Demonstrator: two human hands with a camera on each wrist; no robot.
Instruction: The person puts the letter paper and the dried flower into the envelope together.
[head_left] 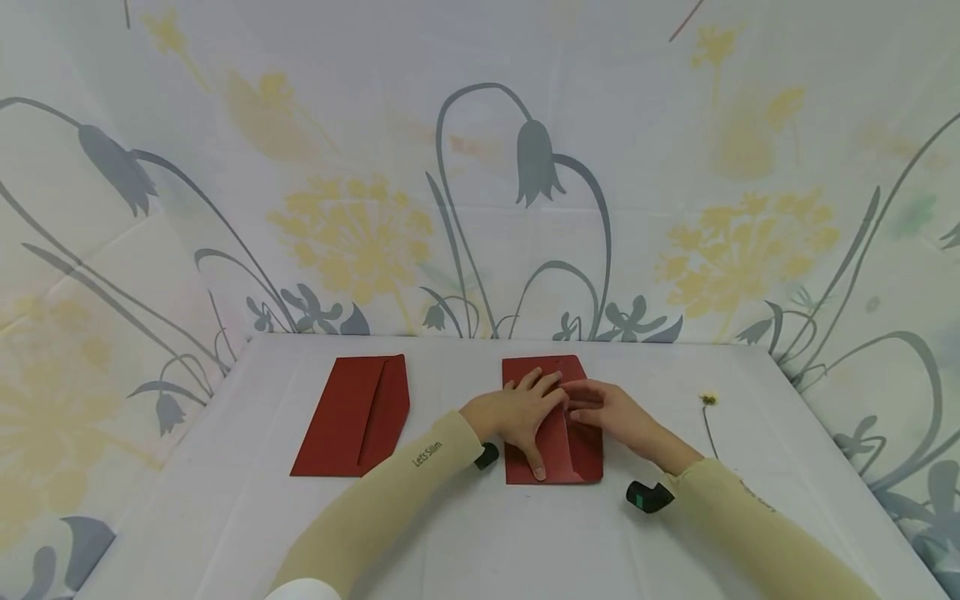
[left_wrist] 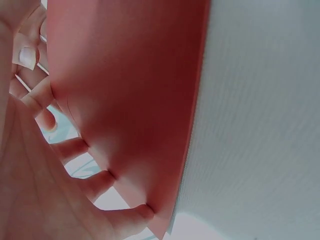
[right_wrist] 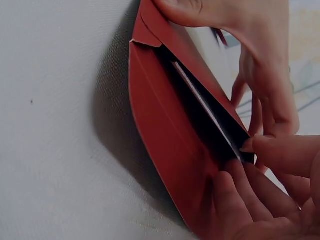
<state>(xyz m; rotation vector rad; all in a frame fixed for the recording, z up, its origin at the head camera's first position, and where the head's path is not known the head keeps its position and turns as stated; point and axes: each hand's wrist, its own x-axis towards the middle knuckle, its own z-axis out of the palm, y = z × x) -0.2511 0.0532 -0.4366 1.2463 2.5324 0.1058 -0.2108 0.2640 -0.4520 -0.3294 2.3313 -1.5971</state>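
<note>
A red envelope [head_left: 551,446] lies on the white table under both hands, its flap folded out to the right. My left hand [head_left: 525,414] presses on it with fingers and thumb spread; the left wrist view shows those fingertips along the red paper [left_wrist: 125,100]. At the mouth of the envelope, my right hand [head_left: 617,417] reaches in from the right. The right wrist view shows a thin pale-edged card [right_wrist: 210,112] inside the opening. My right thumb and fingers pinch its near end; the rest of it is hidden in the envelope.
Another red envelope [head_left: 345,417] lies to the left, partly behind the left sleeve [head_left: 405,492]. A small yellow flower [head_left: 708,401] on a thin stem lies at the right. A floral cloth [head_left: 480,250] hangs behind the table. Black wrist cameras [head_left: 648,497] sit below the wrists.
</note>
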